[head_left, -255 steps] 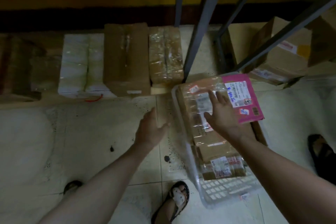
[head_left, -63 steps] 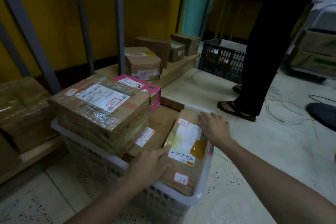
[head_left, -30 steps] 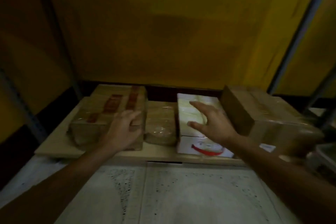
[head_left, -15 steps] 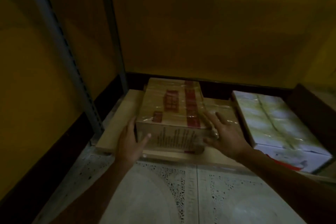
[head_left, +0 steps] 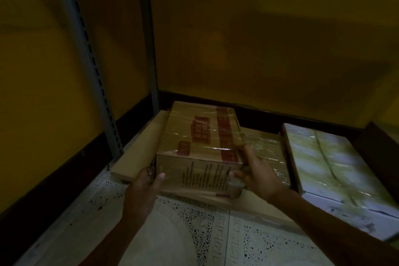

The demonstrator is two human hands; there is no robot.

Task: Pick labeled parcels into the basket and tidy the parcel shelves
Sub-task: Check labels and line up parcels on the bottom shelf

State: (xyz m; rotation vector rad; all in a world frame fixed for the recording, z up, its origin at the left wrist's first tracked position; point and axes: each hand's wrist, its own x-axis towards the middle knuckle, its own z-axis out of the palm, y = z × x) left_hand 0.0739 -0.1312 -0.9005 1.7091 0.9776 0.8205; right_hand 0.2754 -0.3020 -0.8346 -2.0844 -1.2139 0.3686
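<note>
Room: a dim corner with a yellow wall [head_left: 259, 39] behind, a grey post [head_left: 90, 71] at left and a speckled floor [head_left: 194, 233] in front.
Surface: a low wooden shelf [head_left: 138, 157] lay just above the floor.
Task parcel: the box [head_left: 200, 136], brown with red tape on top, sat at the shelf's left end, near the post.
Left: the left hand [head_left: 149, 181] gripped its front left corner, thumb on the front face.
Right: the right hand [head_left: 257, 175] gripped the front right corner, fingers along the side.
Neighbours: a wrapped parcel [head_left: 267, 153] touched the box's right side; a white box [head_left: 334, 168] lay beyond it.
</note>
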